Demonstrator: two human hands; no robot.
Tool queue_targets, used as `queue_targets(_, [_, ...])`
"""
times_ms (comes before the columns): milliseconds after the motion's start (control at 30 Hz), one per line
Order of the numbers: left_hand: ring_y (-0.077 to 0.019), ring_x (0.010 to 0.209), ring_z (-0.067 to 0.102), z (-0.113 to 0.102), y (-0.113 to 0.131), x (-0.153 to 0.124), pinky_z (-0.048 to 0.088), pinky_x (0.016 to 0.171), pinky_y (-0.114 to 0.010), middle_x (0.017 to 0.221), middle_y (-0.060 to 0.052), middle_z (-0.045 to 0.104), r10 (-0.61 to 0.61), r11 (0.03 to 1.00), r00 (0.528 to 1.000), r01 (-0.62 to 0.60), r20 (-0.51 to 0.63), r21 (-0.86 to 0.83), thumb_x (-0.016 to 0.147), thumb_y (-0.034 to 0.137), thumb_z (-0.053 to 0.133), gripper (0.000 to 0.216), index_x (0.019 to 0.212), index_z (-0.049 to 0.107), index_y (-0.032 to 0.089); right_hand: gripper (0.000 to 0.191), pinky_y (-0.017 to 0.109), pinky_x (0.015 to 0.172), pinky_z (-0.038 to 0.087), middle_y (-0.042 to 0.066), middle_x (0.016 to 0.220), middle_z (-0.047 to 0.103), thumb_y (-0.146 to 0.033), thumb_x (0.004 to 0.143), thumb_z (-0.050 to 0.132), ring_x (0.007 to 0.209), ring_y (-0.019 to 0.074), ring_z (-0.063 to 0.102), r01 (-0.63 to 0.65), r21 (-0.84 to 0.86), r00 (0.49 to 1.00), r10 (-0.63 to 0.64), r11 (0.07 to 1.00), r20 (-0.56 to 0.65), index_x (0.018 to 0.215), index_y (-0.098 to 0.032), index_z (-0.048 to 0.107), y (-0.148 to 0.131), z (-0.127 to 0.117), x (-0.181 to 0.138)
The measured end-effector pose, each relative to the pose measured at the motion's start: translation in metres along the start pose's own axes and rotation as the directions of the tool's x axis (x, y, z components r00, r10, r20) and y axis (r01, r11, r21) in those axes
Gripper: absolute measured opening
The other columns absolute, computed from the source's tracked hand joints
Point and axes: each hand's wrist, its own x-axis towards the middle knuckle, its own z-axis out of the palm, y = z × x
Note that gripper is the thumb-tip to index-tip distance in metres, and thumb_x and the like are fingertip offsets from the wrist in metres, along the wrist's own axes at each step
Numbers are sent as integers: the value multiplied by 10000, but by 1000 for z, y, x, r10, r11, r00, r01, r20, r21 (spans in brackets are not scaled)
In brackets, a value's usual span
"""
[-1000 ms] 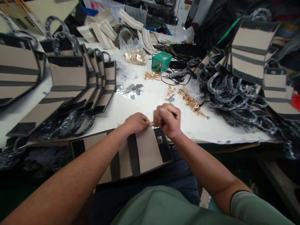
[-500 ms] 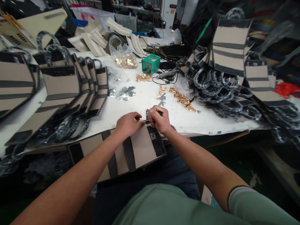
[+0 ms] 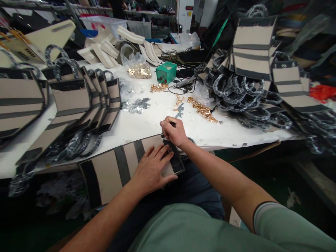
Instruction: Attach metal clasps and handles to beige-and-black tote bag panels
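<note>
A handbag panel (image 3: 106, 171), beige with black bands, lies across my lap and against the table's front edge. My left hand (image 3: 151, 171) rests flat on it, fingers spread, the fingertips by a small metal fitting in the black end strip (image 3: 177, 162). My right hand (image 3: 174, 132) is closed in a fist just above the strip's far corner. From that fist pokes the dark end of a small tool (image 3: 172, 124); the rest of it is hidden by the fingers. Another small metal piece (image 3: 164, 137) sits at the strip's far end, under the right hand.
Gold metal fittings (image 3: 202, 109) and thin silver plates (image 3: 136, 105) lie on the white table (image 3: 149, 122). Behind them are a green box (image 3: 166, 72), a pen-shaped tool (image 3: 183, 83) and a bag of gold pieces (image 3: 139, 70). Handbag panels with plastic-wrapped handles stand left (image 3: 69, 94) and right (image 3: 252, 35).
My left hand has come down and back from the panel's far edge and now lies flat on the panel. My right hand has shifted slightly left, still closed.
</note>
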Motion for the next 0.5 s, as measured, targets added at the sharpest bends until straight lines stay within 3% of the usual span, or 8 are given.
queue_targets(267, [-350,1416,404,-3,4,1,202,1242,-544,1523,-138,486,19,1000,998,-19,55,-15,719,716,711,913,1464,504,231,430,244,472,319,-68,473,441,-499,879,623,450,94,373,-24,-35,1000,24,999,9,601,-217,456,-3,-1,1])
queue_targets(500, [-376,1437,373,3,11,0,236,1226,-568,1549,-162,445,-44,998,997,42,62,37,685,535,822,896,1462,499,225,441,245,464,323,-67,475,436,-528,869,631,446,96,379,-38,-41,999,39,998,13,603,-221,458,-2,1,3])
